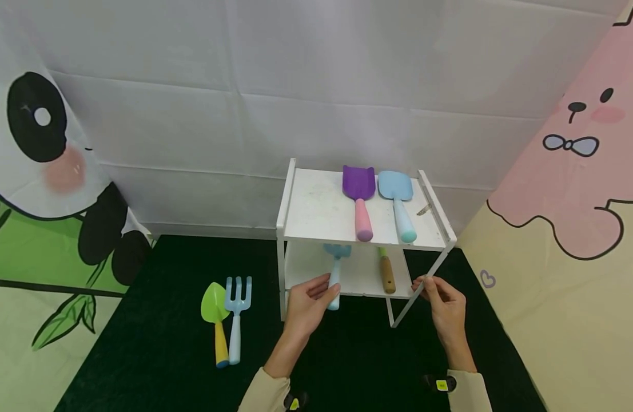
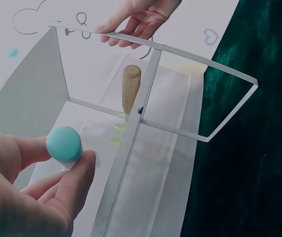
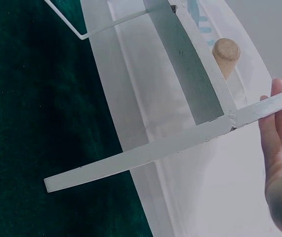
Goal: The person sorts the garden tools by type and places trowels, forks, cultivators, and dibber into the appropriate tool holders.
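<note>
My left hand [image 1: 307, 304] pinches the handle of a light blue hand rake [image 1: 334, 283] between thumb and fingers. The rake's head lies over the lower level of a white two-tier shelf [image 1: 316, 214], and its turquoise handle end [image 2: 64, 143] faces the left wrist camera. On the right, my right hand [image 1: 445, 306] holds the shelf's side bar, thumb on one side and fingers on the other. Beside the blue rake, a tool with a wooden handle [image 1: 387, 274] and green prongs [image 2: 116, 128] lies on the lower level; the upper board hides part of it.
On the upper level lie a purple shovel [image 1: 359, 183] with a pink handle and a light blue shovel [image 1: 395, 186]. Left of the shelf, a green trowel [image 1: 215, 303] and a light blue fork [image 1: 238, 306] rest on the dark green cloth [image 1: 167, 343]. White sheeting [image 1: 192, 126] stands behind.
</note>
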